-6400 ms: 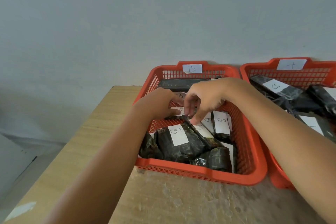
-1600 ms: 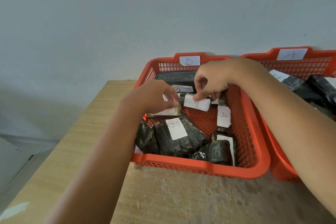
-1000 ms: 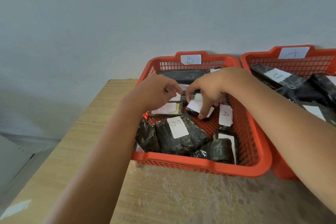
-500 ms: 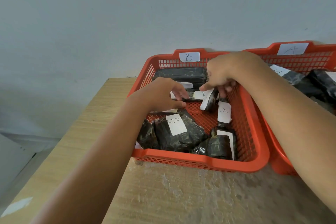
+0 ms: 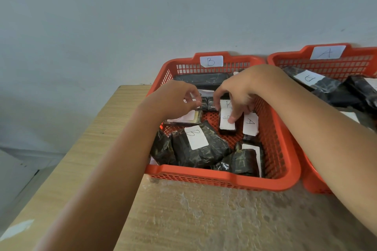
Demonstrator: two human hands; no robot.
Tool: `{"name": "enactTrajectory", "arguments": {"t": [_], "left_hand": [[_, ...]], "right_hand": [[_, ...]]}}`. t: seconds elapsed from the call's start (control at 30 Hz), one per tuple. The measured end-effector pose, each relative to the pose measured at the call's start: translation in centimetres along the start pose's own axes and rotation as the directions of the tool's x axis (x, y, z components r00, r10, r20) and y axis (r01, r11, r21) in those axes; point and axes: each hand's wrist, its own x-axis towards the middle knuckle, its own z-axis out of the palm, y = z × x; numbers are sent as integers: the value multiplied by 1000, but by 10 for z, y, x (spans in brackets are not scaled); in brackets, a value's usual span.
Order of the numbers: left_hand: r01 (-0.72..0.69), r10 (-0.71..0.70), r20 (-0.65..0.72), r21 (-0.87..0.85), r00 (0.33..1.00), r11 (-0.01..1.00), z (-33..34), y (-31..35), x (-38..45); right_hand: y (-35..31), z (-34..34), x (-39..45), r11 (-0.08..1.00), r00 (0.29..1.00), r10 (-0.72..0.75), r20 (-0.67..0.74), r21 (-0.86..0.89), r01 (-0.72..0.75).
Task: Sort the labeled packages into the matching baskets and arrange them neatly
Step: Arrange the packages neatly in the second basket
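Observation:
The orange basket tagged B [image 5: 224, 178] holds several black-wrapped packages with white labels. My right hand [image 5: 242, 89] reaches into it, fingertips gripping a small labelled package [image 5: 225, 125] that lies flat on the basket floor. Just right of that lies a package marked A [image 5: 250, 124]. My left hand [image 5: 173, 102] pinches a small dark package [image 5: 206, 104] in the back row, above a flat white-labelled one [image 5: 188, 118]. A big package marked B [image 5: 195, 144] fills the front left. The basket tagged A [image 5: 285, 58] stands to the right with its own packages [image 5: 312, 81].
Both baskets stand against a pale wall on a wooden table [image 5: 183, 220]. The table's left edge runs diagonally past my left forearm, with the floor below. Another black package [image 5: 240, 162] lies in the front right corner of basket B, and a long one [image 5: 202, 79] along its back wall.
My right hand has brought the small labelled package down from a tilted hold near the back row and laid it flat beside the A package. My left hand stayed at the back row.

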Motion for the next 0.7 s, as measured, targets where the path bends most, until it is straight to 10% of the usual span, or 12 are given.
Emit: {"name": "enactTrajectory", "arguments": {"t": [0.33,0.7], "left_hand": [[-139,143,52,-78,988,987,6,16,-2],[-139,137,130,0,982,990,6,18,7]], "right_hand": [[4,-4,-4,982,981,190,-40,20,-189],[-5,-8,-13,869,972,228,-64,-436,-233]]}}
